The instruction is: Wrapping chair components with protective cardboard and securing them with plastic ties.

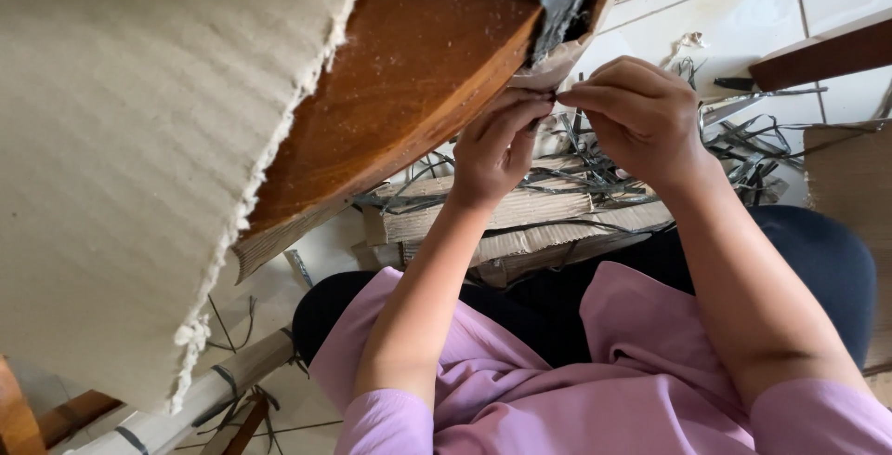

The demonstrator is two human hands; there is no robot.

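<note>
White tiled floor (734, 0) strewn with dark strapping scraps (743, 153) and corrugated cardboard pieces (520, 223). Left hand (492, 153) and right hand (641, 116) near centre, fingertips pinched together on torn brown wrapping edge (548, 72) of round wooden panel (400, 74), far left.

Around you: a floor of pale square tiles (743, 0) with thin grey joints, lit by even daylight. A dark brown wooden board (827, 51) lies on it at your upper right. A tangle of dark plastic straps (753, 153) spreads over the tiles, beside stacked corrugated cardboard pieces (520, 223). A flat brown cardboard sheet (850, 185) sits at the right edge. At lower left you have a pale strapped bundle (218, 390) and reddish-brown wooden furniture parts (65, 413).
</note>
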